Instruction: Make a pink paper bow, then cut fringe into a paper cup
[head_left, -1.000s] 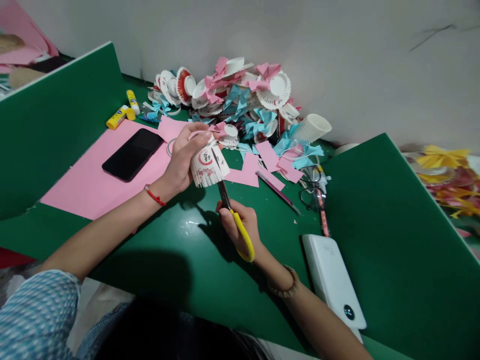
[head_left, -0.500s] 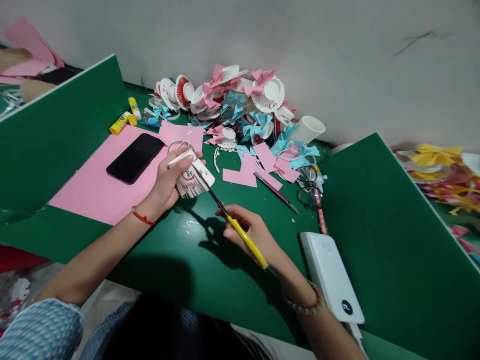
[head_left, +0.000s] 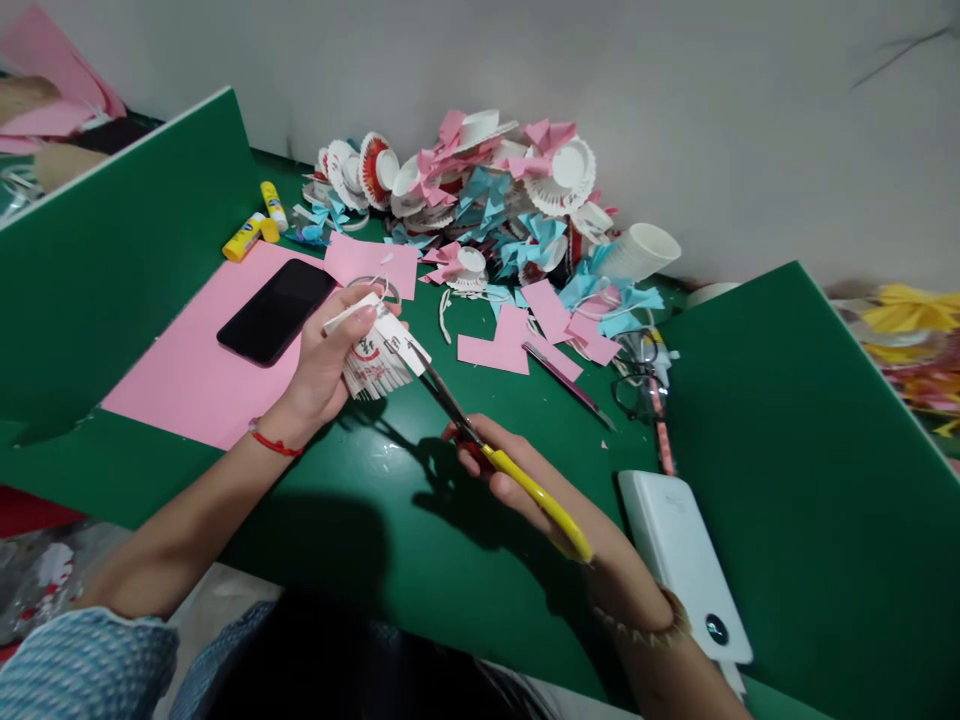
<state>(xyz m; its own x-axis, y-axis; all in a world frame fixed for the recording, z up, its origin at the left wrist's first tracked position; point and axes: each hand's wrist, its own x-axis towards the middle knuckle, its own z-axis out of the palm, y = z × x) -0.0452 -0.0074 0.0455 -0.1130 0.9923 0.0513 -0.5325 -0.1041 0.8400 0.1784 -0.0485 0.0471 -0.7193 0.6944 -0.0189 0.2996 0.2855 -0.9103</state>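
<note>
My left hand (head_left: 334, 345) pinches a white paper cup (head_left: 375, 362) with red and black print, its wall cut into narrow strips along the lower side. The cup's ring-shaped rim shows behind the fingers. My right hand (head_left: 499, 465) is closed around yellow-handled scissors (head_left: 536, 490). Their dark blades are at the uncut right part of the cup wall, slightly apart. Both hands are above the green table (head_left: 352, 540). Left of the cup, a black phone (head_left: 276, 312) lies on a large pink paper sheet (head_left: 176, 375).
A heap of cut paper cups with pink and blue bows (head_left: 487, 190) stands against the wall. Pink paper pieces (head_left: 495, 345), a pen-like tool (head_left: 568, 383), glasses (head_left: 637, 375) and a white power bank (head_left: 682, 560) lie rightward. Glue sticks (head_left: 244, 238) lie by the left green divider (head_left: 127, 270).
My right hand and the scissors have drawn back slightly to the right, with the blades less deep over the cup. My left hand still holds the cup. The camera view has shifted a little.
</note>
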